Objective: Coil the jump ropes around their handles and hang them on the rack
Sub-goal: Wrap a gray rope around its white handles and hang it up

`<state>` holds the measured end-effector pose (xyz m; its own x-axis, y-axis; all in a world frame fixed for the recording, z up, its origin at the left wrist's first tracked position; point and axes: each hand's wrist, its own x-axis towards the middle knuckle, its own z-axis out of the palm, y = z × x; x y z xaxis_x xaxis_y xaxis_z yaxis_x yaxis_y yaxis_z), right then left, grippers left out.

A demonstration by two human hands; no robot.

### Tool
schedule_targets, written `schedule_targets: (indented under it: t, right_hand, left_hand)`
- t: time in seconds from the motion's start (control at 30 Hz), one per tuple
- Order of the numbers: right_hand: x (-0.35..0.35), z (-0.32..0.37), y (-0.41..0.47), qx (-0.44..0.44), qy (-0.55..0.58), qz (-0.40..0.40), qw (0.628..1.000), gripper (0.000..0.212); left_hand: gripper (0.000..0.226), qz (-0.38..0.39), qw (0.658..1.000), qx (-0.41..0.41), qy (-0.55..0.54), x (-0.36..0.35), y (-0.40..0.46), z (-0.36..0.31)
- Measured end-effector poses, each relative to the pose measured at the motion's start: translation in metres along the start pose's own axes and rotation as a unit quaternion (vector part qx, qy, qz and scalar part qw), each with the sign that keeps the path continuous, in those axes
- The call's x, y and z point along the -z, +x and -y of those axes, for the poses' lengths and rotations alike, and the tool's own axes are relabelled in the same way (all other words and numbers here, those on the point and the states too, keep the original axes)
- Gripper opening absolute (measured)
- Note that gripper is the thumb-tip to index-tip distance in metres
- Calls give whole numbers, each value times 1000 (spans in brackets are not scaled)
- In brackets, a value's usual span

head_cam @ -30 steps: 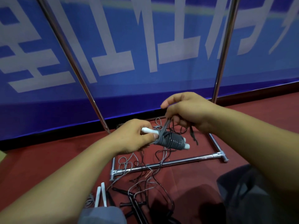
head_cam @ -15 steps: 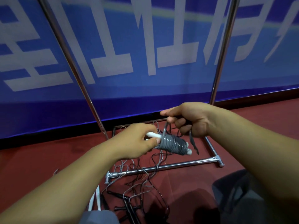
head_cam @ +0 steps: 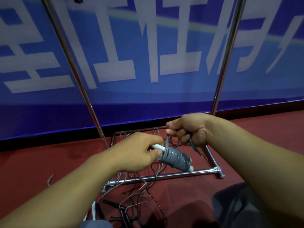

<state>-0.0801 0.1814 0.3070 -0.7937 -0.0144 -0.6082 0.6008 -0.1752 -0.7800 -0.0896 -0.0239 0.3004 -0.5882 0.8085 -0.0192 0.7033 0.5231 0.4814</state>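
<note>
Over the base of the rack (head_cam: 164,176), seen from my head camera, I am holding a pair of white handles (head_cam: 158,147) in my left hand (head_cam: 139,152), fingers and thumb curled tight round their near end. Grey rope (head_cam: 176,159) is lying wound in close turns along most of their length, with a white tip showing at the far end. My right hand (head_cam: 189,129) is closing its grip on the free tail of that rope, pinching it just above the coil, and a dark end is hanging below my fingers. I judge that I am nearing the end of the coiling step. Next the tail is needing to be tucked or locked so the turns are not springing loose, before hanging. More ropes (head_cam: 136,199) are lying tangled on the red floor (head_cam: 41,162) below, not yet coiled.
</note>
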Motion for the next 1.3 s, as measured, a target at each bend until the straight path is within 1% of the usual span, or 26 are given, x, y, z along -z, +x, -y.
schedule_targets:
  t: [0.13,0.23,0.3,0.4,0.47,0.53,0.6,0.63,0.67,0.7,0.77,0.9,0.97,1.07,1.13,1.2,1.3]
  right_hand:
    - [2,1,-1,33,-33,21,999,22]
    - [1,2,1,71,-82,45,993,22]
    - [-1,3,2,92,-90,61,990,22]
    - [0,5,3,123,-87,79,985,16]
    - [4,6,5,137,-105,91,981,10]
    - [5,3,8,148,-124,86,977,4]
    - [-4,-1,8,187,-132,46,972,16]
    - [-10,-3,7,207,-136,27,968,19]
    - [-17,-3,3,227,-146,16,963,20]
    - [-23,-5,2,248,-161,13,955,20]
    - [-28,-8,1,280,-190,6,941,21]
    - [-38,-14,-2,294,-240,27,925,20]
    - [-40,-14,-2,292,-256,24,921,18]
    - [-39,-13,-5,304,-280,-10,911,16]
    - [-37,-13,-6,313,-291,-40,903,15]
    - [-36,-12,-6,309,-271,-63,909,14]
    - [-36,-10,-6,290,-205,-78,931,9]
  left_hand:
    - [7,-4,996,3,-89,12,-6,2]
    - [14,-7,984,2,-179,18,-10,1]
    - [19,-19,967,10,-254,20,-13,0]
    - [18,-36,929,22,-368,23,-15,-1]
    - [19,-48,894,30,-445,24,-15,-3]
    - [23,-67,834,49,-546,23,-13,-6]
    - [26,-106,765,67,-632,25,-9,-8]
    - [25,-130,736,79,-659,26,-7,-9]
    - [22,-155,714,92,-676,27,-5,-8]
    - [18,-178,700,105,-683,28,-2,-7]
    - [17,-214,694,131,-674,28,1,-5]
    - [20,-260,707,170,-635,26,6,-1]
    - [21,-274,718,182,-613,26,8,2]
    - [21,-284,736,195,-582,23,10,8]
    - [23,-294,740,204,-570,22,12,10]
    - [24,-307,736,213,-564,22,13,12]
    - [23,-321,729,221,-562,21,15,14]
